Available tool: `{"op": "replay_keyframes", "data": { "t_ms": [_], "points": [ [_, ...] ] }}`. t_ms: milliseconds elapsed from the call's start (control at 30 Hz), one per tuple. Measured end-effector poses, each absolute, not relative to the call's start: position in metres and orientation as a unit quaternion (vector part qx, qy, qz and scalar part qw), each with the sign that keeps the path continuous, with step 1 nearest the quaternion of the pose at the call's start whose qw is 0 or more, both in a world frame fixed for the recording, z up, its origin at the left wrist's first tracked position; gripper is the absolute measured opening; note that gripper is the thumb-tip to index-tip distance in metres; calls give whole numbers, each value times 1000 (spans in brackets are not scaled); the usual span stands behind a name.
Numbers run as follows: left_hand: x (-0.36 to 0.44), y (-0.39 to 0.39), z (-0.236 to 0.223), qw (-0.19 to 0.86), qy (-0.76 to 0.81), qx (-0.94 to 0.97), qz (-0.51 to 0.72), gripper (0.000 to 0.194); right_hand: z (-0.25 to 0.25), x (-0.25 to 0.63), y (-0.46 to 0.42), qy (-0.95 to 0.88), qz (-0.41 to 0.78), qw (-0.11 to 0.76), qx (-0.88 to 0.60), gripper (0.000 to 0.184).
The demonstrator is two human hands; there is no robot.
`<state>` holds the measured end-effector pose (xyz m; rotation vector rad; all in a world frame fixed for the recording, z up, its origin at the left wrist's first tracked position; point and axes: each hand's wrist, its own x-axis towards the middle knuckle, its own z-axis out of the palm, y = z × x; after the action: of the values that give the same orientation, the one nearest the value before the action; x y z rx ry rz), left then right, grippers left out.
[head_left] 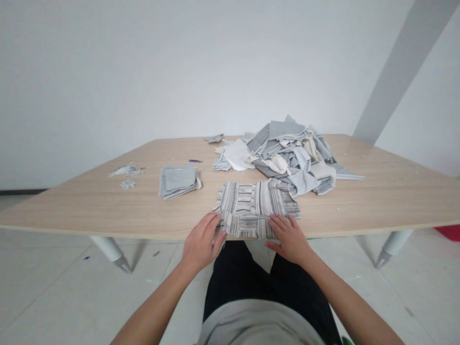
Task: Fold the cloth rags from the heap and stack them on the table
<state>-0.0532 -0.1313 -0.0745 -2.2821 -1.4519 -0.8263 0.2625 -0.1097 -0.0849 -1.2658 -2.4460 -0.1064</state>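
A striped grey-and-white cloth (264,199) with gathered, frayed edges lies at the table's front edge, its near part folded over in a band. My left hand (201,239) is at its near left corner, fingers and thumb closing on the cloth's edge. Flat over the near right part of the same cloth rests my right hand (289,237), its fingers stretched out and thumb apart. To the left sits a small stack of folded grey cloth pieces (179,179), apart from both hands.
Behind the striped cloth rises a heap of grey and cream fabric pieces (287,153). A thin dark purple tool (196,161) lies beyond the stack. White thread scraps (126,170) are at the left. The wooden table (108,211) ends just before my legs.
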Motion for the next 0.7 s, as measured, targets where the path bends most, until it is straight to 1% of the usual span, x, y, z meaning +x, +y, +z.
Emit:
{"op": "replay_keyframes", "data": {
  "t_ms": [33,67,100,133,200,300,433,533,567,600,633,700],
  "points": [
    [-50,-124,-69,136,-509,-809,-260,62,-88,262,-112,-870,-45,192,-451,59],
    [-48,-117,-65,114,-508,-823,-227,69,-91,262,-112,-869,-51,194,-451,58],
    [-47,-112,-65,94,-506,-835,-195,70,-93,263,-112,-869,-55,197,-450,55],
    [-48,-108,-67,79,-502,-844,-170,67,-95,263,-112,-869,-58,200,-449,52],
    [-54,-105,-74,68,-490,-856,-152,53,-98,265,-110,-870,-59,207,-443,46],
    [-71,-108,-83,91,-463,-863,-179,35,-99,268,-110,-876,-56,214,-428,44],
    [-94,-118,-84,133,-461,-853,-204,27,-100,271,-114,-884,-46,224,-409,46],
    [-102,-124,-84,139,-465,-848,-212,25,-102,272,-118,-892,-19,233,-387,48],
    [-102,-126,-84,134,-469,-846,-216,26,-102,272,-118,-891,-5,243,-383,49],
    [-100,-127,-83,126,-477,-841,-221,32,-101,273,-119,-885,13,261,-385,53],
    [-98,-127,-82,119,-489,-834,-227,43,-100,273,-118,-873,33,287,-393,58],
    [-92,-126,-79,108,-509,-823,-229,74,-94,272,-113,-833,65,348,-425,68]
  ]
}}
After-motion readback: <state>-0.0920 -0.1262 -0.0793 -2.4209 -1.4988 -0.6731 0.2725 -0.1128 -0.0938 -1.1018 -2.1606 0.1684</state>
